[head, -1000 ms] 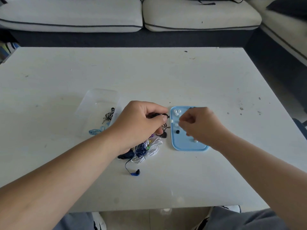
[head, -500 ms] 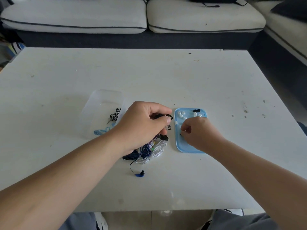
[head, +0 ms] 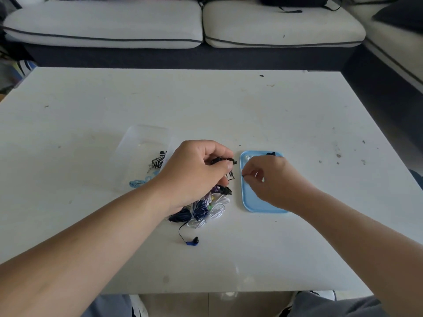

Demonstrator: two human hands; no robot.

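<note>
My left hand (head: 194,175) pinches a black earphone (head: 223,160) above a tangle of wired earphones (head: 203,209) on the white table (head: 229,110). My right hand (head: 272,179) hovers over a light blue tray (head: 249,202) and pinches a small black ear tip (head: 243,176) between thumb and forefinger. A white ear tip (head: 247,158) and a dark one (head: 271,153) lie at the tray's far end; the hand hides the tray's middle. A blue earbud (head: 192,242) on a thin cable trails toward me from the tangle.
A clear plastic box (head: 142,154) lies left of my left hand, with a striped earphone (head: 158,161) and a light blue cable (head: 139,183) at its edge. A sofa (head: 206,26) runs behind the table. My knees show below the near table edge.
My right hand has risen a little off the tray and now shows a black ear tip pinched in its fingers. My left hand keeps its hold on the black earphone.
</note>
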